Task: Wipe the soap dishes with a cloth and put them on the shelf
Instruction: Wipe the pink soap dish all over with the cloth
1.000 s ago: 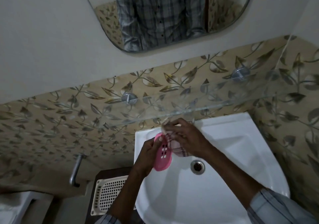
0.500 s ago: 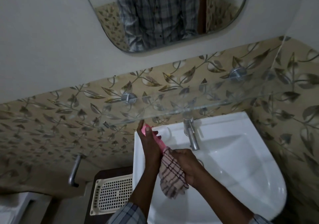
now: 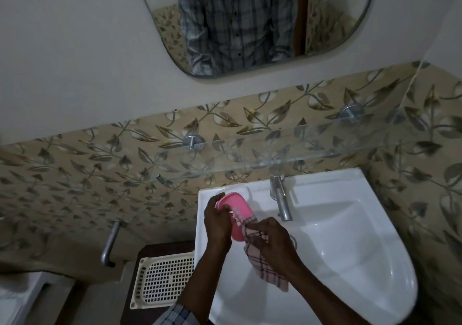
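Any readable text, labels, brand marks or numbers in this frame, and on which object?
None readable.
Pink soap dish: no print visible, only drain holes.
Checked cloth: pattern only.
Tap, sink, white basket: no marks can be made out in the dim light.

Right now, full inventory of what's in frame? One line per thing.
soap dish: 1, pink, held over the sink's left side
cloth: 1, pale checked, against the dish's lower end
sink: 1, white, lower right
tap: 1, chrome, at the sink's back
glass shelf: 1, clear, on the wall above the sink
mirror: 1, top centre
perforated tray: 1, cream, left of the sink
metal pipe: 1, chrome, lower left wall
left hand: grips the dish
right hand: grips the cloth
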### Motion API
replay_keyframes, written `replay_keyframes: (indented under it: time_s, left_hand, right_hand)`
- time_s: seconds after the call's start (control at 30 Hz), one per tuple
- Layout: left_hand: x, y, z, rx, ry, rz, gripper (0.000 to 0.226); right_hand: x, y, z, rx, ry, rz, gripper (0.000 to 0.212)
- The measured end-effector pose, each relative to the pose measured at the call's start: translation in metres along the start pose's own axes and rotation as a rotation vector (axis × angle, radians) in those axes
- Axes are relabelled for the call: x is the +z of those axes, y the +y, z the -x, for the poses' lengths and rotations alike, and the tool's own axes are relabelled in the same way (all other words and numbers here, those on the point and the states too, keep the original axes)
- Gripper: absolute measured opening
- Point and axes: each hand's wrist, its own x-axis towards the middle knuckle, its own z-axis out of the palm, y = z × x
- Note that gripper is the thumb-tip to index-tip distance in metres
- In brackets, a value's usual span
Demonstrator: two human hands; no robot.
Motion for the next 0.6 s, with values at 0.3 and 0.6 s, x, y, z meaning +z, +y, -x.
replay_keyframes:
  time_s: [0.3, 0.6]
  left_hand:
    - [-0.01, -0.019, 0.004, -0.426, 0.142, 0.502, 0.03]
    - [0.037, -0.057, 0.045, -0.638, 0.141, 0.525, 0.035]
  right_hand:
    - [-0.034, 0.051, -0.005, 0.205, 0.175, 0.152, 0.035]
    - [-0.008, 0.073, -0.004, 0.275, -0.022, -0.013, 0.038]
